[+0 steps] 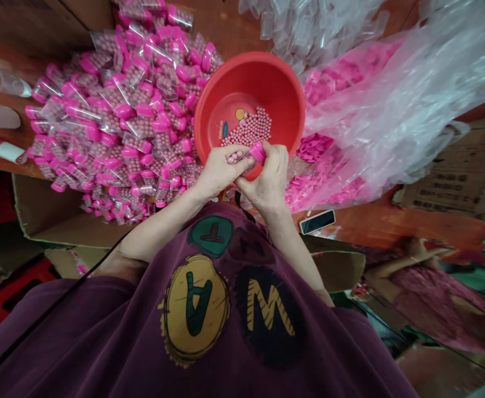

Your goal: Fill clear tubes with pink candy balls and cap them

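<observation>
Head view: the item in hand is a small clear container [235, 157] with pale pink beads visible through its wall and a bright pink cap [257, 152] at one end. The plastic is transparent and glossy; the cap is opaque and of a stronger pink than the beads. Part of the body is covered by fingers, so its fill level cannot be told. The container is above the near side of a red bowl [282, 71], in which loose pink beads [253, 128] lie. Its long axis runs crosswise, close to level in the frame, with the capped end directed to the person's right and slightly away from the body. The left hand [222, 168] has its fingers closed around the clear body. The right hand [269, 178] has its fingers bent about the cap end, with the index finger against the cap; how firmly they press cannot be told. Left of the bowl lies a heap of capped containers [134, 119]; right of it, pink caps [314, 147] lie beside translucent plastic bagging [416, 105].
</observation>
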A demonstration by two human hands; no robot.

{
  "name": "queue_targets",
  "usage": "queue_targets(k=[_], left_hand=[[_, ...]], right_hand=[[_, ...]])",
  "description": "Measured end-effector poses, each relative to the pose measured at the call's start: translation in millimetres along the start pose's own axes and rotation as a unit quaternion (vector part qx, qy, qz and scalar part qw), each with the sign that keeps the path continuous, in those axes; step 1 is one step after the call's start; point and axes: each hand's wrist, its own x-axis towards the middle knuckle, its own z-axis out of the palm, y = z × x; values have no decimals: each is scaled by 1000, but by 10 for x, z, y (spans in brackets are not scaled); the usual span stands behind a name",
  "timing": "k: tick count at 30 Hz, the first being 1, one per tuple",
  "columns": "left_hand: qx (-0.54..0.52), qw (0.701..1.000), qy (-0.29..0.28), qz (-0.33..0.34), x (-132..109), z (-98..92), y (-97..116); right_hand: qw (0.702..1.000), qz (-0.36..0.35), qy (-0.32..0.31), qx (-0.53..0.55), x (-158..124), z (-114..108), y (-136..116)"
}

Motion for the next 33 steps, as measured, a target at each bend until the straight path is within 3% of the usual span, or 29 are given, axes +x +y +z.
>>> queue_targets(k=[7,12,17,21,25,30,33], left_hand=[[1,1000,0,1,9,21,-94],[1,1000,-15,2,55,-138,-171],[27,998,-48,0,67,-237,-71],[139,989,-11,45,56,-176,11],[194,980,18,49,19,-101,38],[189,982,3,13,-6,-44,62],[113,994,5,-10,10,-24,57]], right_hand=[[999,14,-37,-1,19,-21,27],[997,14,-78,18,-6,-5,-30],[992,-5,-113,-47,21,-146,-142],[987,0,-95,-132,18,-79,-166],[989,-20,-57,-132,-25,62,-113],[992,-28,-48,-113,-53,58,-46],[995,-27,-39,-91,-55,52,-23]])
